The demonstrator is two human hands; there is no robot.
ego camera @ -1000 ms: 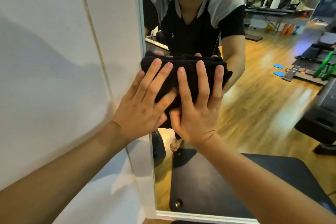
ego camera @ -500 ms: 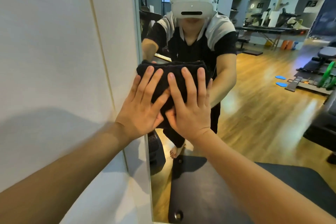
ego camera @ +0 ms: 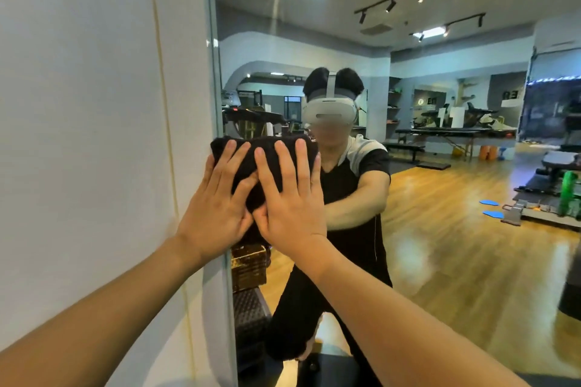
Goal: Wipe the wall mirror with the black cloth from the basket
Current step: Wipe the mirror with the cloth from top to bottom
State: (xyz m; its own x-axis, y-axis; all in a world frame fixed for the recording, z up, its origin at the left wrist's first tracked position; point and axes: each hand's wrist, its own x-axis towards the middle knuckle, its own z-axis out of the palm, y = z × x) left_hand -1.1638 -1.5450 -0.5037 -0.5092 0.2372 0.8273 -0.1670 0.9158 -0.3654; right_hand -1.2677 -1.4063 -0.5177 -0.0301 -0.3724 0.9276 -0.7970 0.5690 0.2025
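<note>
Head view: black cloth [ego camera: 261, 163] pressed flat on wall mirror [ego camera: 440, 198], at mirror's left edge. Left hand [ego camera: 217, 207] and right hand [ego camera: 289, 210] side by side, fingers straight, spreading pressure for wiping. Versus 0.5 s ago: cloth higher up mirror, more ceiling reflected.

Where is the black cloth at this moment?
In the head view, the black cloth is pressed flat on the wall mirror near its left edge, under the left hand and the right hand.
</note>
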